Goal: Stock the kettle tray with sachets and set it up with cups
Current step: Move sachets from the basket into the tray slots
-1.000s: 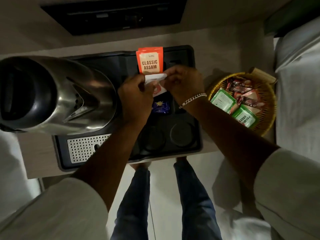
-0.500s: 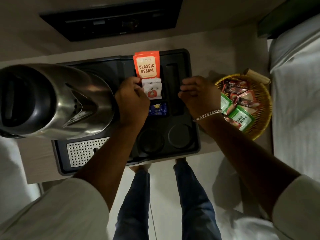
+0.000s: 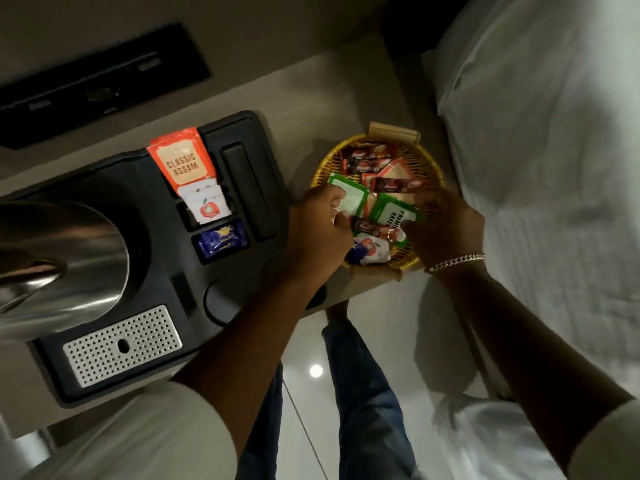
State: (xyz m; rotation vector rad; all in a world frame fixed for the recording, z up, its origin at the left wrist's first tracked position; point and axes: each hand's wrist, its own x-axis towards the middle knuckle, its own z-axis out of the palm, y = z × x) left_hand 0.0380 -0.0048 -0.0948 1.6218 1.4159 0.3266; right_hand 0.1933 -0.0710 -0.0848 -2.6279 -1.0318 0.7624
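Both hands in round yellow wicker basket (image 3: 429, 168) right of black plastic kettle tray (image 3: 263, 140). Left hand (image 3: 317, 233) pinching green-and-white sachet (image 3: 349, 197). Right hand (image 3: 445, 225) closed on second green sachet (image 3: 393, 211). On tray: orange Classic Assam sachet (image 3: 181, 161), white apple-print sachet (image 3: 207, 207), blue sachet (image 3: 221, 239) in slots; steel kettle (image 3: 62, 268) at left.

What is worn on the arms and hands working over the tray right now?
Both forearms are bare. Pale, off-white sleeves are pushed up near the elbows, the left sleeve too. The right wrist carries a silver chain bracelet. No gloves on the left hand or right hand.
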